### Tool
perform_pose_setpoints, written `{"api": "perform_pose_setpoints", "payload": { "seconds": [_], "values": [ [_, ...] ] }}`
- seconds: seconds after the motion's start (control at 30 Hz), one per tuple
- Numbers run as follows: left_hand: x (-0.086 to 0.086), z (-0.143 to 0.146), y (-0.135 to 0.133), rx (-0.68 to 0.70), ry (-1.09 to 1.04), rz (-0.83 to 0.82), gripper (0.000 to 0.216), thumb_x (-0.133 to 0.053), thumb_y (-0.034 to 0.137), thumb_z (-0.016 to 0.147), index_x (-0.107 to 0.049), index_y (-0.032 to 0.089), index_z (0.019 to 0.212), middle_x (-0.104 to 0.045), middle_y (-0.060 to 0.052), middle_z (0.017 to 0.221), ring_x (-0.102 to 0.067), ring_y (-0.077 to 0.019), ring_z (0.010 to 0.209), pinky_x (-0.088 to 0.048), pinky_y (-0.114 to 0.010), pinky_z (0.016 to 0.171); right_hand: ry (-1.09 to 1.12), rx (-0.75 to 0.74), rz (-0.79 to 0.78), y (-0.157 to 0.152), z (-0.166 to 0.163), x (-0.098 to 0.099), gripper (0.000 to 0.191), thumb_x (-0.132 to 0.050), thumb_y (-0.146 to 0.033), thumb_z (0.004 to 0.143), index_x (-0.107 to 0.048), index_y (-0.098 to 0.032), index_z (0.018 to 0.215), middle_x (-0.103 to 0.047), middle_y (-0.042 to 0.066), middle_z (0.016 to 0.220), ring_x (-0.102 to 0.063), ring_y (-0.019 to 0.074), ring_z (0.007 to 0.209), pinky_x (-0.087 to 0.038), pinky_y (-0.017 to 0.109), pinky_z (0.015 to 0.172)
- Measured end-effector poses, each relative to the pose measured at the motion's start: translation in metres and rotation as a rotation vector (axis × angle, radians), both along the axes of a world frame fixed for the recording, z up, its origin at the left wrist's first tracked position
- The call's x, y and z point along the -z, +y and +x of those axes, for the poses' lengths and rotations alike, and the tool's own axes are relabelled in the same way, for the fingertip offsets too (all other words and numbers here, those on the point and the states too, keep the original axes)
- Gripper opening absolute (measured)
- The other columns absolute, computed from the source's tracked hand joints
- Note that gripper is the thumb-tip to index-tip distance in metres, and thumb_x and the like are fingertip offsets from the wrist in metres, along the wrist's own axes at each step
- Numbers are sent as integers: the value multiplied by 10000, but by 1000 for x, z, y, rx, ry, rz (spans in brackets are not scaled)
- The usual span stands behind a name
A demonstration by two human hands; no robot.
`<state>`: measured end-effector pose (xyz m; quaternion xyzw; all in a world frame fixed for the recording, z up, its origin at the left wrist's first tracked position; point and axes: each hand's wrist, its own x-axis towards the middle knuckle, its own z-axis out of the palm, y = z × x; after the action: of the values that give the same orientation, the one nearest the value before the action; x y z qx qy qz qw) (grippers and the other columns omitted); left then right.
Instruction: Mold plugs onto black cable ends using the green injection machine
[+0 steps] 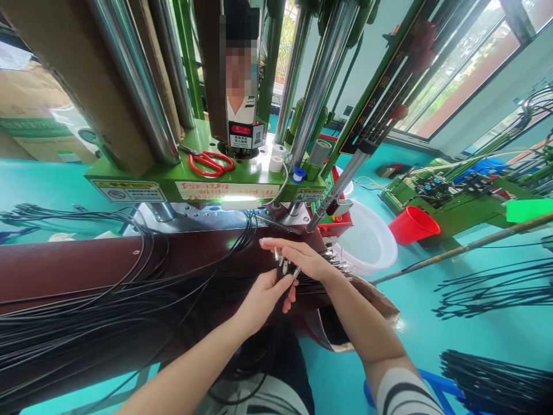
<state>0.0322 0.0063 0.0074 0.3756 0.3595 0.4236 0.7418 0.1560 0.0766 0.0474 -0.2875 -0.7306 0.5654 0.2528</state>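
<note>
Black cables (284, 267), gripped in the left hand (268, 291), end beneath the flattened right hand (306, 258).

Connectors (286, 267) — partly hidden, cables (64, 334) — cut off left

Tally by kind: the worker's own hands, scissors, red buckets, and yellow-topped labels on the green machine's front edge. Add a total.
Hands: 2 (left hand, right hand)
Scissors: 1 pair
Red bucket: 1
Yellow-topped labels: 2
Total: 6
</note>
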Motion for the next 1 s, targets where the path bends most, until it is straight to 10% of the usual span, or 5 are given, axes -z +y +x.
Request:
{"api": "perform_pose_setpoints", "payload": {
  "seconds": [0.57,0.87,1.0],
  "values": [
    [-7,8,-2,7,-129,-162,261,-613,343,710,-573,98,791,-583,-27,589,-538,-118,480,-429,-259,482,-280,-226,30,19,-13,-8,446,-391,-428,876,-511,-177,1225,-558,78,1215,-479,188,1145,-328,332,984],
    [-5,-6,-11,99,-205,-184,216,-610,314,732,-593,109,797,-556,-3,576,-498,-83,442,-396,-224,438,-222,-105,-212,16,-7,7,365,-498,-423,815,-654,-118,688,-540,-19,543,-461,67,486,-360,182,468],
    [-5,-8,-11,18,-192,-206,224,-661,286,689,-625,94,797,-600,-33,622,-536,-95,488,-433,-236,483,-38,48,-299,12,-3,8,288,-508,-392,807,-644,-139,824,-531,-26,601,-457,64,504,-343,169,440]
  ]
}}
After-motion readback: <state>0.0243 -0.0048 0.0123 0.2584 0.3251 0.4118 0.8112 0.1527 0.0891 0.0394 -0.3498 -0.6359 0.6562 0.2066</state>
